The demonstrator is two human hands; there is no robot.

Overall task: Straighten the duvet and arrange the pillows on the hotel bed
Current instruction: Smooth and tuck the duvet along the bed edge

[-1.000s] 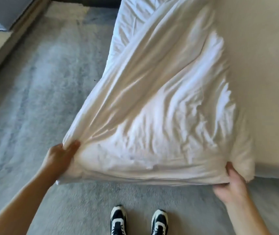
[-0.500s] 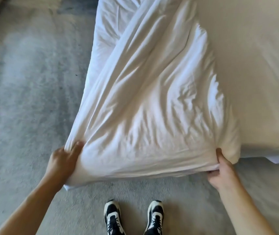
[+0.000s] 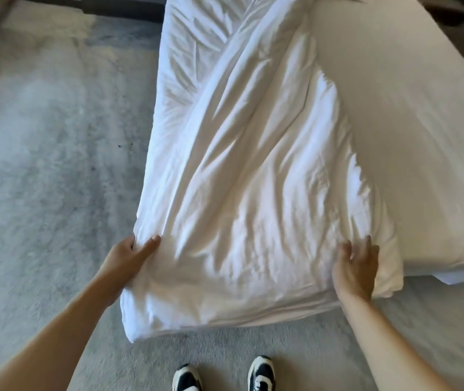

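Head cam: L hand (image 3: 127, 256) pinching duvet (image 3: 253, 193) near-left corner, R hand (image 3: 356, 266) spread flat near-right; duvet running diagonally far-left.

Open grey carpet (image 3: 50, 153) stretches clear along the bed's left side and foot. On the bed (image 3: 411, 153), the rumpled duvet (image 3: 247, 193) blocks the near corner, while smooth bare sheet lies open to its right.

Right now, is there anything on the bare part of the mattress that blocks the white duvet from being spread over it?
Nothing visible does. The crumpled white duvet lies under both hands, the left hand and the right hand, and the smooth cream mattress surface beside it shows no objects.
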